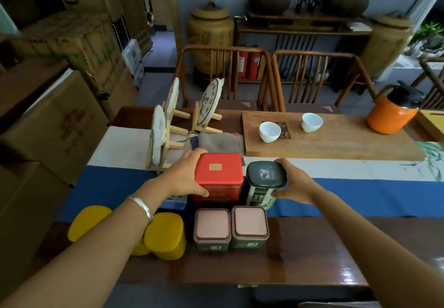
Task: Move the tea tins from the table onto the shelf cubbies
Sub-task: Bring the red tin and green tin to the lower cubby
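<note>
Already gripped upright: red tin (218, 175) in left hand (185, 175), dark-lidded tin (265, 182) probably in right hand (296, 184), shelf unseen.

Colours on the tea table

A red tin (219, 175), a dark green tin (265, 182), two yellow tins (165, 235), two pink-topped tins (212, 226), white cups (269, 131), an orange jug (390, 118), a blue-and-white cloth (360, 194).

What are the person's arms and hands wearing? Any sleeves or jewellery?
Both forearms are bare, with no sleeves showing anywhere in the picture. The left hand has a smooth, plain silver bangle around its wrist, shiny and without visible markings. The right hand and its wrist wear nothing: no bracelet, no watch. No gloves on either hand, and I see no rings on the fingers that show.
</note>
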The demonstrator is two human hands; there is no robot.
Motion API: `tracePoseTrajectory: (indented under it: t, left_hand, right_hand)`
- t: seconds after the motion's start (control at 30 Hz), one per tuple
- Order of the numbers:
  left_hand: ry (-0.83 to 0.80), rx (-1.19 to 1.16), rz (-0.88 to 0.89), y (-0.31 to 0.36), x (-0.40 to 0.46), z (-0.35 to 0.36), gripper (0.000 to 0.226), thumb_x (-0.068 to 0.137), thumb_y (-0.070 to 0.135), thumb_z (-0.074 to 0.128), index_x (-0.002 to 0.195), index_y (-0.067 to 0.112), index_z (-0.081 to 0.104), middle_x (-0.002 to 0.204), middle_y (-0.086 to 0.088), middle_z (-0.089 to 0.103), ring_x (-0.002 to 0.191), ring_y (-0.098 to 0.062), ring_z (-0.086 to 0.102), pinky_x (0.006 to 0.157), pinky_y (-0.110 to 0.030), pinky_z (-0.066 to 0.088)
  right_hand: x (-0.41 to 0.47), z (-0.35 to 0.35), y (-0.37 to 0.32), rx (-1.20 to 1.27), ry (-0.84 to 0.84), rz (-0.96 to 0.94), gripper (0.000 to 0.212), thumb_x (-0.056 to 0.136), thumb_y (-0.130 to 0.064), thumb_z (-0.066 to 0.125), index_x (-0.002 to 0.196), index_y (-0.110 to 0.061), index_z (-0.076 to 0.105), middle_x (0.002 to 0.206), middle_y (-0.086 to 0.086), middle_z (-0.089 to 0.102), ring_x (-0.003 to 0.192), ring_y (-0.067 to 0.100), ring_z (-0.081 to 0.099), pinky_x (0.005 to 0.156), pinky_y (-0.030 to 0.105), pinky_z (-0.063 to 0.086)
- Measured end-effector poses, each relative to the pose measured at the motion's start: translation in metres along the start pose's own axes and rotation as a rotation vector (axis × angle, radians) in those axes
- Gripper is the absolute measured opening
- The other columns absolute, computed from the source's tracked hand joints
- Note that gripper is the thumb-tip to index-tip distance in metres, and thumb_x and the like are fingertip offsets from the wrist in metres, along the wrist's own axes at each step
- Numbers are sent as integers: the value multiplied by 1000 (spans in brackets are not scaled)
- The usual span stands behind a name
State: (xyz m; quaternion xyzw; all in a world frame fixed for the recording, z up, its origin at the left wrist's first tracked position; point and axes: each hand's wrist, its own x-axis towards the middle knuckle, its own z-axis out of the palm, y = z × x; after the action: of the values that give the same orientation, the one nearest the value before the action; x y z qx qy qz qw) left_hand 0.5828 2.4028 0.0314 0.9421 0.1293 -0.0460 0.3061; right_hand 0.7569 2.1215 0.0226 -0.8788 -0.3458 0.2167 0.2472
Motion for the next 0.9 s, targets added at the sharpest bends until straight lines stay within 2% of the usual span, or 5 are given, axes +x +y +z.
tracePoseTrajectory:
  t: [0.13, 0.3, 0.57, 0.73, 0.9]
  left_hand:
    - [-2, -25, -3, 1, 1, -3, 101, 49, 48, 88, 128, 39, 25, 123, 10, 36, 112, -10, 39, 88, -35, 44]
    - [-1, -12, 20, 10, 6, -17, 103, 43, 51, 86, 128, 39, 29, 124, 8, 41, 110, -12, 44, 89, -37, 48]
    - [56, -280, 70, 52, 3, -92, 98, 48, 50, 88, 130, 44, 35, 127, 10, 41, 116, -12, 48, 90, -36, 51]
    - [105, -340, 112, 85, -12, -164, 102, 41, 52, 90, 130, 35, 43, 123, 4, 50, 109, -15, 58, 86, -41, 57]
    - [173, -379, 151, 111, -59, -250, 85, 43, 45, 92, 115, 42, 48, 116, 5, 58, 100, -13, 64, 77, -35, 59]
  right_hand:
    - [0, -2, -2, 84, -24, 13, 77, 55, -18, 90, 115, -25, 42, 104, -6, 60, 95, 18, 59, 70, 25, 48]
    - [-8, -4, -4, 222, -10, 9, 76, 53, -16, 90, 113, -27, 45, 108, -6, 64, 104, 16, 61, 87, 39, 54]
    - [-29, -78, -38, 432, 119, -3, 72, 57, -3, 89, 111, -33, 52, 104, -12, 68, 98, 2, 64, 72, 14, 52]
    - [-40, -147, -105, 470, 202, -133, 69, 60, 2, 85, 115, -21, 53, 104, -12, 70, 96, 0, 65, 71, 7, 49]
    - [-51, -197, -194, 465, 201, -295, 68, 63, -2, 84, 119, -23, 52, 109, -3, 70, 101, 9, 67, 81, 26, 55]
